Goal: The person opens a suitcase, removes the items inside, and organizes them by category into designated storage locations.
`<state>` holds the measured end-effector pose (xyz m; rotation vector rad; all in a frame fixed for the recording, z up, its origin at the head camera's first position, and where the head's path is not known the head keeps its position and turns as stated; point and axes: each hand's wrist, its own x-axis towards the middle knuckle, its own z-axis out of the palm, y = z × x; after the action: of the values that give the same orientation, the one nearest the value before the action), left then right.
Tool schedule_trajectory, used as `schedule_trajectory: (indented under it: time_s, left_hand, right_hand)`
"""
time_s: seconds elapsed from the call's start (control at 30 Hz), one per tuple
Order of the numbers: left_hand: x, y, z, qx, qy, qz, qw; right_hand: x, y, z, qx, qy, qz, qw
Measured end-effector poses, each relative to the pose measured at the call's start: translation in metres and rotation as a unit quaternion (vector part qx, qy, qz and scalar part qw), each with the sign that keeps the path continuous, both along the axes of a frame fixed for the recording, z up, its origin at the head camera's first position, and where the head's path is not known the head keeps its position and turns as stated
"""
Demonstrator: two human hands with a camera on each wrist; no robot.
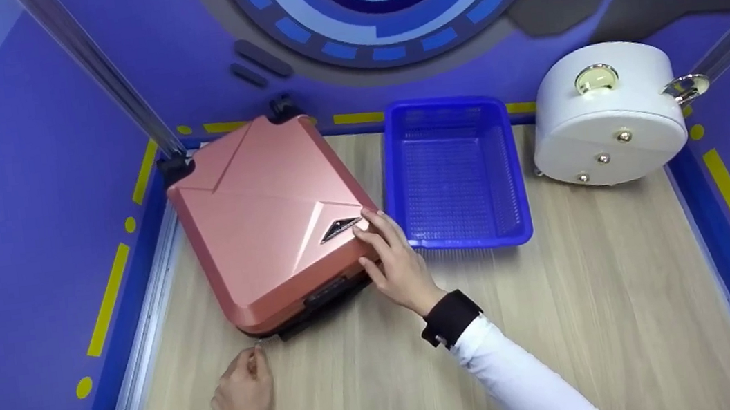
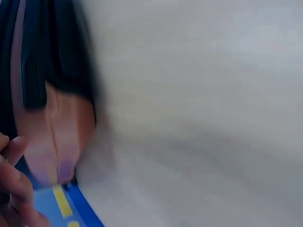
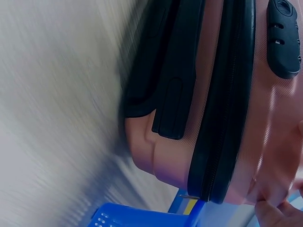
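A rose-pink hard-shell suitcase (image 1: 266, 196) lies flat on the wooden surface, its wheels toward the back wall. My right hand (image 1: 400, 267) rests on its near right corner, fingers spread over the edge beside the triangular badge (image 1: 340, 229). Just off the near left corner, my left hand (image 1: 245, 390) has curled fingers that pinch a small glinting piece at the zipper's end, apparently the zipper pull; the fingers mostly hide it. The right wrist view shows the black zipper band (image 3: 222, 104), the black handle (image 3: 175, 94) and the combination lock (image 3: 283, 38) along the suitcase's side.
Right of the suitcase stands a blue plastic basket (image 1: 393, 180), close to my right fingers. A white round-sided case (image 1: 605, 92) with gold-coloured fittings sits at the back right. Blue panel walls (image 1: 6, 228) and metal posts (image 1: 104, 63) bound the work surface (image 1: 560, 320).
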<state>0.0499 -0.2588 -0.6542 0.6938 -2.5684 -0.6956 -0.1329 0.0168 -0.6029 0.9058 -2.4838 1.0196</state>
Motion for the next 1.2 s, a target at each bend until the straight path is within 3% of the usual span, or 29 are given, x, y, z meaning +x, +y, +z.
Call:
schedule_trajectory:
  time_s: [0.17, 0.5, 0.97, 1.2]
  left_hand:
    - [-0.012, -0.028, 0.01, 0.03, -0.038, 0.02, 0.9986]
    - [-0.045, -0.068, 0.018, 0.043, -0.071, 0.003, 0.9965]
    - [-0.098, -0.105, 0.022, 0.041, -0.108, -0.014, 0.9932]
    - [-0.108, -0.107, 0.024, 0.033, -0.11, -0.01, 0.9934]
  right_hand:
    - [-0.002, -0.001, -0.001, -0.011, -0.001, 0.007, 0.9999]
    - [-0.004, -0.002, -0.001, -0.018, -0.008, 0.017, 0.9996]
    - [-0.001, -0.001, -0.005, -0.028, -0.008, 0.013, 0.9995]
    - [0.003, -0.002, -0.004, -0.025, -0.012, 0.006, 0.9996]
